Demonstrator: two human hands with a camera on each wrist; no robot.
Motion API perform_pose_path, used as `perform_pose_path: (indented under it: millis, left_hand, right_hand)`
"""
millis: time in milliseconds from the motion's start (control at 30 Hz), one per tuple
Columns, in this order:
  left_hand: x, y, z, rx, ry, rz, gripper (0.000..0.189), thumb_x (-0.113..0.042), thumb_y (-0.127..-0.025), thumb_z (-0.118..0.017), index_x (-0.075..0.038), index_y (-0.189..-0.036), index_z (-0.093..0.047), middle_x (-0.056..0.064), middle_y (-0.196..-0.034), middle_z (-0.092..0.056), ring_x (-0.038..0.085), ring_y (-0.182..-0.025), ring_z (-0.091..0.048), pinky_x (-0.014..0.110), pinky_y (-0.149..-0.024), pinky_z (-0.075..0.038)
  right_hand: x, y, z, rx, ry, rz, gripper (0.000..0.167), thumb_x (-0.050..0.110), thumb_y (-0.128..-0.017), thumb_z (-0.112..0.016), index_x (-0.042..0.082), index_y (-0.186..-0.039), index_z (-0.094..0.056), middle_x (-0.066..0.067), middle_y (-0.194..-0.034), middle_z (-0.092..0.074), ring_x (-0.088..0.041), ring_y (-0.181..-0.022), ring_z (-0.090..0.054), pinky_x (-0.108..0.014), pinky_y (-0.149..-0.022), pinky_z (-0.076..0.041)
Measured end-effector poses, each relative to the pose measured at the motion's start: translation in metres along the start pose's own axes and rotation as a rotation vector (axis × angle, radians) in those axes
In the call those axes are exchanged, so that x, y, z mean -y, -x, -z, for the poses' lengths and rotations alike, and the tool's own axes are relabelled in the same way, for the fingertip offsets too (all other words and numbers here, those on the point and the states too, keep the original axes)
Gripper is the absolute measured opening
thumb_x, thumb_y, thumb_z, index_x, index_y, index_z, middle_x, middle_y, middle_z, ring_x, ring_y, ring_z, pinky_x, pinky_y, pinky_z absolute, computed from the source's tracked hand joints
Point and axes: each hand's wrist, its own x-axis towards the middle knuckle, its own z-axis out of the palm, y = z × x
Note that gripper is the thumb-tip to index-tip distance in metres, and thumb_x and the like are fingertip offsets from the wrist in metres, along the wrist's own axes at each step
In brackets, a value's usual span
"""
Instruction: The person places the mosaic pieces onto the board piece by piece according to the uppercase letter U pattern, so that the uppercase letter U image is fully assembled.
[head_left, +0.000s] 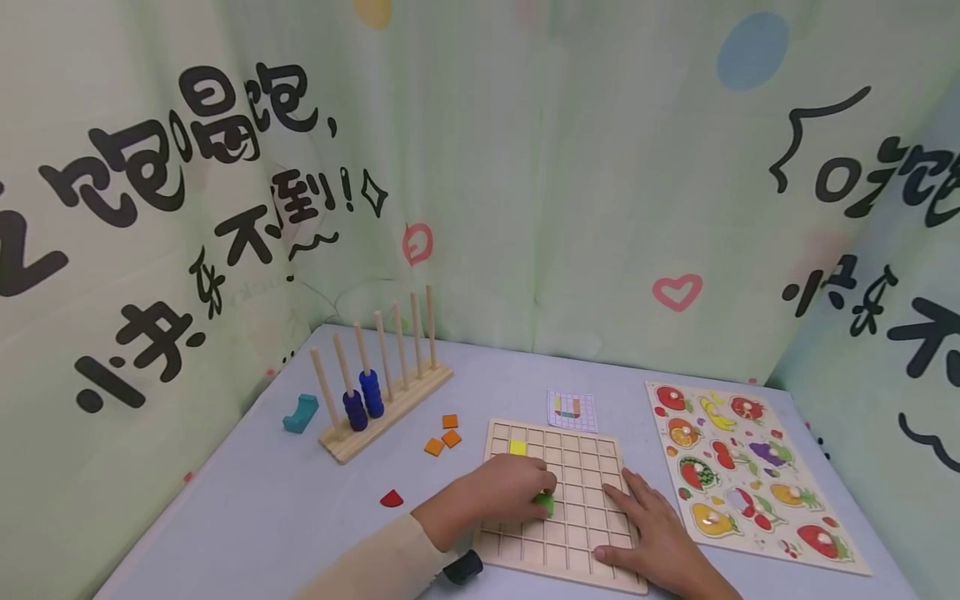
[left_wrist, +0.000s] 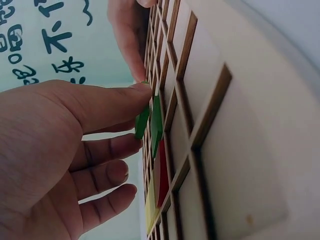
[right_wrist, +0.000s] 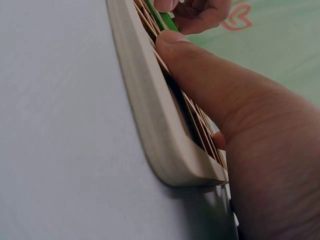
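A wooden grid board [head_left: 577, 533] lies on the table in front of me. Between thumb and forefinger my left hand [head_left: 504, 492] pinches a green tile [left_wrist: 142, 121] just over the board. Beside it, a second green tile [left_wrist: 157, 122] sits on the grid, followed by a red tile [left_wrist: 161, 175] and a yellow tile [left_wrist: 151, 205]. From the head view, the yellow one [head_left: 517, 447] shows near the upper left, while the left hand covers the red. My right hand [head_left: 660, 533] rests on the board's right side, fingers spread and thumb [right_wrist: 172, 45] on the lower part.
A small pattern card [head_left: 572, 411] lies behind the board. To the right is a fruit puzzle [head_left: 750, 475]. Several orange tiles [head_left: 450, 437], a red piece [head_left: 392, 498], a teal block [head_left: 301, 413] and a peg stand [head_left: 405, 414] with blue beads are on the left.
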Motion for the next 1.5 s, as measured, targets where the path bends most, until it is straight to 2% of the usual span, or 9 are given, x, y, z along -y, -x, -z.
perform_pose_path:
  millis: [267, 600, 967, 1200, 1333, 1500]
  left_hand:
    - [-0.003, -0.007, -0.004, -0.007, 0.012, -0.004, 0.018, -0.037, -0.088, -0.072, -0.026, -0.102, -0.070, -0.017, -0.081, -0.051, -0.001, -0.066, -0.044, 0.015, -0.058, -0.038]
    - [-0.008, -0.011, -0.002, 0.020, 0.019, -0.004, 0.017, -0.036, -0.088, -0.072, -0.025, -0.102, -0.070, -0.016, -0.081, -0.052, -0.001, -0.068, -0.045, 0.016, -0.059, -0.038]
    - [-0.005, -0.014, -0.007, 0.005, 0.012, -0.003, 0.017, -0.037, -0.088, -0.072, -0.026, -0.101, -0.071, -0.016, -0.080, -0.051, 0.000, -0.067, -0.044, 0.015, -0.058, -0.038]
    - [0.002, -0.005, -0.005, 0.012, 0.012, 0.020, 0.019, -0.037, -0.089, -0.071, -0.027, -0.105, -0.071, -0.018, -0.088, -0.056, -0.004, -0.071, -0.048, 0.017, -0.064, -0.043]
    - [0.009, 0.003, 0.000, -0.015, -0.013, 0.026, 0.020, -0.036, -0.089, -0.070, -0.027, -0.107, -0.070, -0.017, -0.092, -0.058, -0.005, -0.074, -0.050, 0.018, -0.066, -0.045]
    - [0.020, 0.015, 0.001, -0.036, -0.012, 0.034, 0.018, -0.033, -0.089, -0.071, -0.024, -0.104, -0.072, -0.015, -0.089, -0.058, -0.003, -0.071, -0.049, 0.017, -0.064, -0.043]
  right_hand:
    - [0.001, -0.002, 0.000, -0.011, -0.003, 0.015, 0.104, 0.075, -0.067, -0.068, 0.012, -0.146, -0.045, -0.023, -0.156, -0.019, -0.051, -0.138, -0.017, -0.068, -0.103, -0.019]
    - [0.003, -0.002, 0.003, -0.025, 0.003, 0.030, 0.105, 0.076, -0.067, -0.068, 0.012, -0.146, -0.045, -0.023, -0.156, -0.019, -0.051, -0.138, -0.017, -0.068, -0.103, -0.019]
    - [0.001, -0.003, 0.003, -0.052, 0.007, 0.050, 0.102, 0.074, -0.068, -0.068, 0.012, -0.146, -0.046, -0.022, -0.156, -0.021, -0.050, -0.138, -0.018, -0.067, -0.103, -0.019]
    - [0.002, -0.003, 0.001, -0.010, -0.001, 0.016, 0.105, 0.077, -0.067, -0.067, 0.014, -0.147, -0.044, -0.021, -0.157, -0.018, -0.050, -0.139, -0.016, -0.068, -0.103, -0.018]
    - [0.002, -0.002, 0.001, -0.003, 0.002, 0.001, 0.106, 0.077, -0.066, -0.067, 0.014, -0.147, -0.044, -0.022, -0.157, -0.018, -0.052, -0.138, -0.016, -0.070, -0.101, -0.020]
    - [-0.001, -0.001, 0.000, 0.010, 0.002, -0.005, 0.104, 0.076, -0.067, -0.068, 0.014, -0.147, -0.044, -0.022, -0.157, -0.018, -0.054, -0.137, -0.017, -0.071, -0.099, -0.021]
